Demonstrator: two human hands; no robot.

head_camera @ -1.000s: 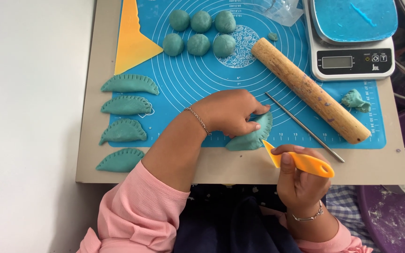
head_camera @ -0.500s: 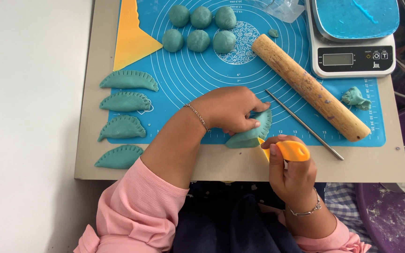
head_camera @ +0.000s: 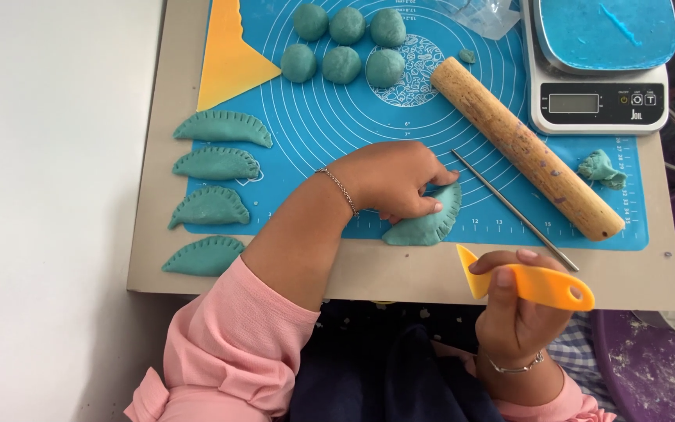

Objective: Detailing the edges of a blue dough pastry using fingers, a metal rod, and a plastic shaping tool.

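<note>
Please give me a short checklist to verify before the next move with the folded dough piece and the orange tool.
1. Left hand presses the folded dough piece flat: ok.
2. Right hand grips the orange scraper firmly: ok.
3. Scraper tip is apart from the dough: ok, it is off the blue mat.
4. Dough piece lies fully on the mat: not ok, it sits at the near edge.
5. Metal rod is clear of the dough: ok, beside it, not touching.
6. Edge of the piece is sealed: cannot tell, the fingers cover part of it.
</note>
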